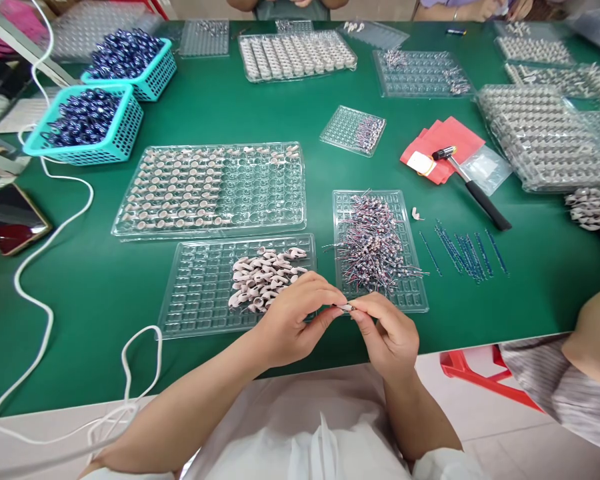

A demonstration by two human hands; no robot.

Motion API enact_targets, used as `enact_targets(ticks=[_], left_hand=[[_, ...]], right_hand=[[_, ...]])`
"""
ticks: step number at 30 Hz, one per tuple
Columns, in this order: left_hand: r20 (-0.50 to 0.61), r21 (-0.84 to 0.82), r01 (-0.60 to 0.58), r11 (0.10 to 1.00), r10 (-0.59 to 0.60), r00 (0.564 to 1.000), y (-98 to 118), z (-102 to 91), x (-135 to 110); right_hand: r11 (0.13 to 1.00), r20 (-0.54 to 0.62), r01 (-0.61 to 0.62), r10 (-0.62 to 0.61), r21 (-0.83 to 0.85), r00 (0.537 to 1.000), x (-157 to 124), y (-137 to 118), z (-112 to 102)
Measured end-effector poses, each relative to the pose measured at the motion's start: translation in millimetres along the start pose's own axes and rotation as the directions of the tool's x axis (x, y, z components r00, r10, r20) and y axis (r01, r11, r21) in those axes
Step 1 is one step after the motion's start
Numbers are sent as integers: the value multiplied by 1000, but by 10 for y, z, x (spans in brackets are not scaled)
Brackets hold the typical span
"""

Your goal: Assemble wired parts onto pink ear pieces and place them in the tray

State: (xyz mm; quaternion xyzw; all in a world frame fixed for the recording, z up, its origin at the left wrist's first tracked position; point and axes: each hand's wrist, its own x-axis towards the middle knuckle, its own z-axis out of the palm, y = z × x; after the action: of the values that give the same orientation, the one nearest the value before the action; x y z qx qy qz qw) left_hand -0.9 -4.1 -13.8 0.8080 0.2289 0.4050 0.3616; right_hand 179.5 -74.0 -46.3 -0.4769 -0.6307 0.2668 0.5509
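Note:
Between the fingertips of both hands is a small pale earbud shell [347,307], mostly covered by the fingers. My left hand [300,320] pinches its left end with thumb and forefinger. At the other end, the thumb and forefinger of my right hand [387,333] are closed on it; whether they also hold a small wired part is hidden. Left of the hands, a clear tray [200,293] carries a pile of loose pale earbud shells [260,277]. Just beyond my right hand, a pile of small wired components [373,240] lies on another clear tray [415,293].
A larger tray [265,200] holds rows of shells. Blue baskets [125,130] of dark glossy parts stand back left, near a white cable [50,307] and a phone [15,219]. Rightward lie a hammer [480,193], blue strips [463,257] and stacked trays [545,140]. Other people sit around.

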Motion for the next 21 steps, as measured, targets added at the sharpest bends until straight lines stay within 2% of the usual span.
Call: enact_targets(ticks=[21], left_hand=[[-39, 10, 16, 1000, -15, 999, 10, 27, -11]], right_hand=[[996, -26, 82, -83, -35, 996, 0, 34, 12]])
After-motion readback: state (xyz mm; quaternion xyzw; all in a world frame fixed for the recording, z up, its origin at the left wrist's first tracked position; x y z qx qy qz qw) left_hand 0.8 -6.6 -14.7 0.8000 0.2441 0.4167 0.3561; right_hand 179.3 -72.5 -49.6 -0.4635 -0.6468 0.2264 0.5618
